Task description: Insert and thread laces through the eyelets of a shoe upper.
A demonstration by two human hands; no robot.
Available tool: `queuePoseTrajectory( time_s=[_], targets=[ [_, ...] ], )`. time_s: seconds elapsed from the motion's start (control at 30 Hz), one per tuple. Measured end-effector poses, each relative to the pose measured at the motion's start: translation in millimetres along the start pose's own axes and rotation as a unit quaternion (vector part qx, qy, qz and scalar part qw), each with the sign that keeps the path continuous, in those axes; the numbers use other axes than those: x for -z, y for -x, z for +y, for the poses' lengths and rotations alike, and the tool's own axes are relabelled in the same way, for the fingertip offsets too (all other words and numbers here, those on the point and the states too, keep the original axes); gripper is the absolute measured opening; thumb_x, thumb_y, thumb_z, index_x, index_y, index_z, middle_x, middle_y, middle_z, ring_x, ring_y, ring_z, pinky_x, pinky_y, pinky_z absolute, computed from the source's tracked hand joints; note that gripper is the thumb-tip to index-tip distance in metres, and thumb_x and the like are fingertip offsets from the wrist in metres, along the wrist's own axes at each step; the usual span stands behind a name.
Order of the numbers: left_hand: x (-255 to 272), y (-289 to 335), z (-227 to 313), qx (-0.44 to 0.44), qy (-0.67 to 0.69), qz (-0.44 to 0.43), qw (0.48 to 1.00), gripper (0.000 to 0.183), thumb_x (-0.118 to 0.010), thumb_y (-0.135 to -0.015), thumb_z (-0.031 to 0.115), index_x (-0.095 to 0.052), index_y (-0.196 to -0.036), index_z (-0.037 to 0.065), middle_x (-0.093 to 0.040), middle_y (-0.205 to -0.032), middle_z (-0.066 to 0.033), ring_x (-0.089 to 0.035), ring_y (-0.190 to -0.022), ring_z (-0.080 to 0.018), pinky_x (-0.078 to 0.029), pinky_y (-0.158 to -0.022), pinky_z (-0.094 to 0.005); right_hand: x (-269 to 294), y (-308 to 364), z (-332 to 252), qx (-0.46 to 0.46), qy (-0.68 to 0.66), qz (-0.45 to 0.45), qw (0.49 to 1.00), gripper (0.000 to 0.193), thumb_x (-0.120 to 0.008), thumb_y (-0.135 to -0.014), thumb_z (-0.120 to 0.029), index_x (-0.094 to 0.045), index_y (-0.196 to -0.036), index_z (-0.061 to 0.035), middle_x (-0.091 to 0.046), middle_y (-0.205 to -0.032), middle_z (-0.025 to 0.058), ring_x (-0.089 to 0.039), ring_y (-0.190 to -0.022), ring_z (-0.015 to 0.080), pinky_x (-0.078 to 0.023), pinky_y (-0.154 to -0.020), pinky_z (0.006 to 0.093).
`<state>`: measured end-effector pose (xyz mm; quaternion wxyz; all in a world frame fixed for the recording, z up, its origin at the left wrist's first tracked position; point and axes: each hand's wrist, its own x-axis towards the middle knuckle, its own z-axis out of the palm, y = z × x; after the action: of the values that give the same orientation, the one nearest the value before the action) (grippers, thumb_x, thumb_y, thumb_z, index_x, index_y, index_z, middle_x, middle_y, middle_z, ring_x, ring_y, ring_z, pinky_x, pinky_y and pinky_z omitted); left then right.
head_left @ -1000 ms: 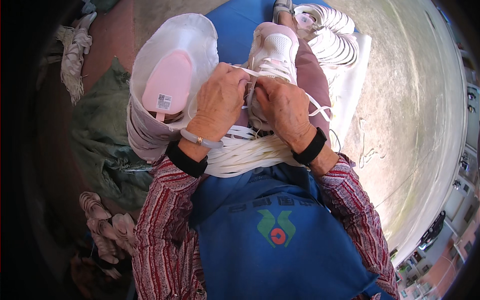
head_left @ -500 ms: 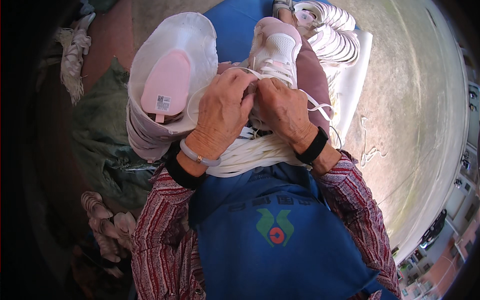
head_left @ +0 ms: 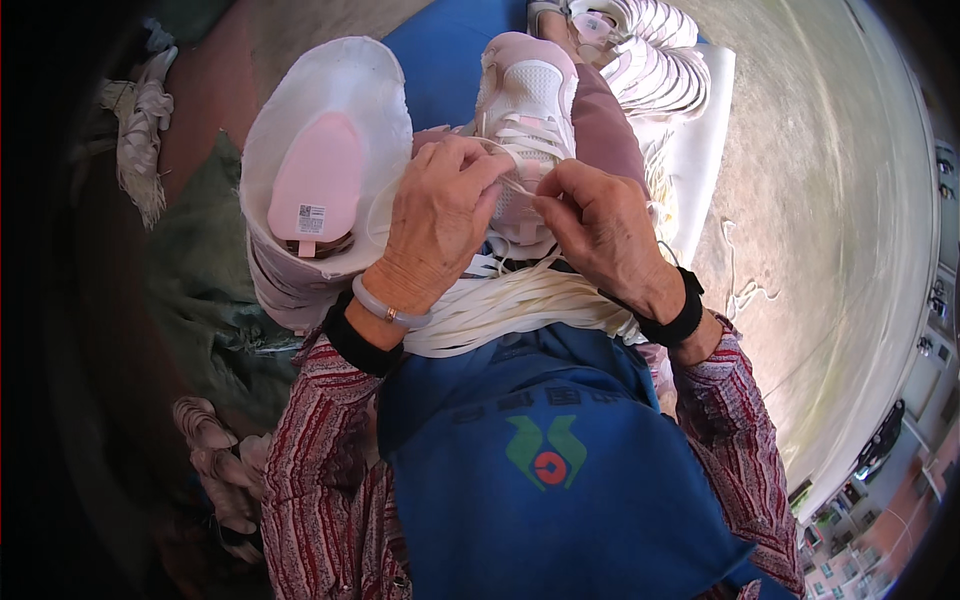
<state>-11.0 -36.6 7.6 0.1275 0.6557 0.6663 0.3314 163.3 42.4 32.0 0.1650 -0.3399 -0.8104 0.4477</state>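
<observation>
The white-and-pink sneaker (head_left: 527, 110) lies on your lap, its long axis running away from you, toe pointing up the picture. Your left hand (head_left: 437, 215) and right hand (head_left: 600, 225) meet over its near end, both pinching the thin white lace (head_left: 515, 185) between fingertips. A bundle of loose white laces (head_left: 510, 310) drapes across your blue apron (head_left: 540, 470). To your left, one white sack (head_left: 300, 120) holds one pink insole (head_left: 315, 185).

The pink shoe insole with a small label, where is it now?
In the head view, the pink shoe insole lies in the white sack at upper left, just left of the left hand and the white laced sneaker.
</observation>
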Motion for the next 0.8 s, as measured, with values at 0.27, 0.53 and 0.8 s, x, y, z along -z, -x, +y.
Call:
queuePoseTrajectory(
  time_s=[0.27, 0.53, 0.8],
  targets=[
    [10, 1, 25, -0.130, 0.017, -0.084, 0.988, 0.008, -0.063, -0.079, 0.007, -0.067, -0.086, 0.006, -0.062, -0.102, -0.0093, -0.055, -0.104, -0.0292, -0.043, -0.091, -0.0411, 27, 3, 19, -0.061, -0.084, -0.061, 0.993, 0.023, -0.059, -0.092, -0.019, -0.058, -0.086, 0.0030, -0.060, -0.073, 0.0223, -0.059, -0.067, 0.0392, -0.047, -0.062, 0.0418],
    [-5, 17, 86, 0.286, 0.324, -0.372, 0.822, 0.015, -0.054, -0.096, 0.010, -0.062, -0.108, 0.005, -0.063, -0.082, -0.0061, -0.061, -0.074, -0.0132, -0.049, -0.068, -0.0279, 52, 16, 40, -0.157, -0.197, -0.125, 0.960, 0.034, -0.044, -0.103, -0.032, -0.058, -0.093, -0.0030, -0.046, -0.073, -0.0041, -0.041, -0.065, 0.0061, -0.037, -0.057, 0.0218],
    [-22, -10, 44, 0.230, 0.214, -0.153, 0.937, 0.017, -0.052, -0.095, 0.014, -0.063, -0.101, 0.002, -0.064, -0.073, -0.0163, -0.064, -0.066, -0.0252, -0.049, -0.064, -0.0348, 32, 19, 64, -0.031, -0.158, -0.048, 0.986, 0.017, -0.051, -0.098, -0.010, -0.062, -0.107, -0.0009, -0.054, -0.074, 0.0000, -0.048, -0.062, 0.0089, -0.044, -0.057, 0.0236]
  ],
)
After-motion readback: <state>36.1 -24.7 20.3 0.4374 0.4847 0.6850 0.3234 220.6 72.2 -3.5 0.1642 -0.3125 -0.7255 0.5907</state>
